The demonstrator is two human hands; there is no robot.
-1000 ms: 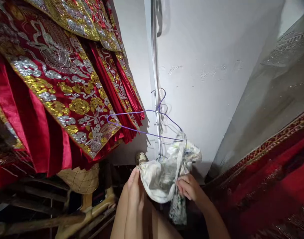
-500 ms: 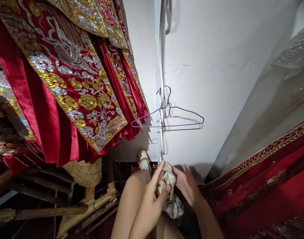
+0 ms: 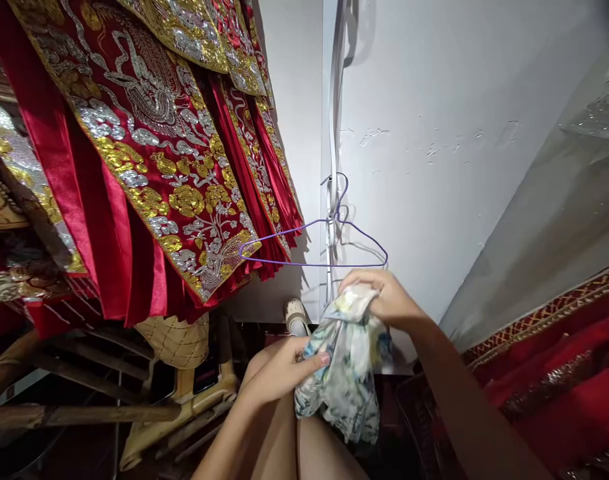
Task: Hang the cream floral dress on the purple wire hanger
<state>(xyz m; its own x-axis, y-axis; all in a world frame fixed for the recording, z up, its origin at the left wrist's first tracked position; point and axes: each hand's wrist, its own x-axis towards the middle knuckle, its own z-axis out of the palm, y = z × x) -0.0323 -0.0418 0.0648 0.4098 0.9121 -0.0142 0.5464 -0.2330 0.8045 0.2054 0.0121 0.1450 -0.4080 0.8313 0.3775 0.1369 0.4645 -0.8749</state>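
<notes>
White wall (image 3: 414, 200) beside purple hanger (image 3: 314, 265).

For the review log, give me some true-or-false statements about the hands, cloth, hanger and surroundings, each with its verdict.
1. The left hand and right hand both hold the patterned cloth. True.
2. The cloth is draped over the purple hanger. False: the hanger is bare, above the cloth.
3. A red costume with gold and silver decoration hangs at the picture's left. True.
4. The visible foot is bare. False: it wears a pale clog.
</notes>
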